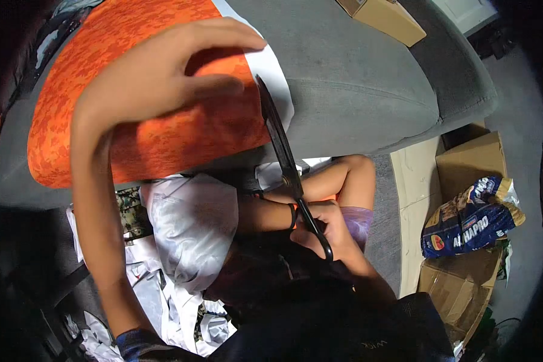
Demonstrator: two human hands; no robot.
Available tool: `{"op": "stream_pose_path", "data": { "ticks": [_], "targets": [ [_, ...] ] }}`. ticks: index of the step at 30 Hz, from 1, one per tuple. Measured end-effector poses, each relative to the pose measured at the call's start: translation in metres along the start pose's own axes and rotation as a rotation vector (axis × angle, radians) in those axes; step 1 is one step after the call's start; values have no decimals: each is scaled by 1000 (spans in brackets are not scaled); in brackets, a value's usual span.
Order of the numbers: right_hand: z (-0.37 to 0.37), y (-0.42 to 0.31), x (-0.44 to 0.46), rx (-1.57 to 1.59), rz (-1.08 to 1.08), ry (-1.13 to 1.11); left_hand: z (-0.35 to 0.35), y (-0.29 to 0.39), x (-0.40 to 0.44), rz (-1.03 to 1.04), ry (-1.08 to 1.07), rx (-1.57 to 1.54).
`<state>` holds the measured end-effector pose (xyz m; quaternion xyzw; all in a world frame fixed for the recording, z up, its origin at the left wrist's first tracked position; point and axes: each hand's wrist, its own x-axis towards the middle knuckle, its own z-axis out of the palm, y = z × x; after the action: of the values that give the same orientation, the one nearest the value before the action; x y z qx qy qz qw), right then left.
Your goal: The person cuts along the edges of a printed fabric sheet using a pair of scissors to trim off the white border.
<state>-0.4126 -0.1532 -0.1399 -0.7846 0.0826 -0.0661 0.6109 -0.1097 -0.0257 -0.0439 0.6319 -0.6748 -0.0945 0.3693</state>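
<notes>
Left hand (157, 75), fingers spread, arches over the orange sheet (205, 136), upper left (perhaps steadying it); right hand (338, 236), fingers curled, grips scissors (290, 176) angled toward its edge.

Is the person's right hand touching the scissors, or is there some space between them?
Touching. The head view shows it: the right hand is wrapped around the handles of the scissors.

Grey sofa (356, 102) — grey floor (520, 108) beyond
</notes>
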Motion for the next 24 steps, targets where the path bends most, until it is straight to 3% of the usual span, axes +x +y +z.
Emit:
{"op": "stream_pose_path", "data": {
  "ticks": [3,7,24],
  "targets": [
    [9,-10,1,6,29,37,-5,-7,8,55,-49,53],
    [20,-27,-2,-50,61,74,10,-4,-3,75,75,299],
    [35,-34,-2,8,150,158,15,-32,-5,211,159,292]
  ]
}}
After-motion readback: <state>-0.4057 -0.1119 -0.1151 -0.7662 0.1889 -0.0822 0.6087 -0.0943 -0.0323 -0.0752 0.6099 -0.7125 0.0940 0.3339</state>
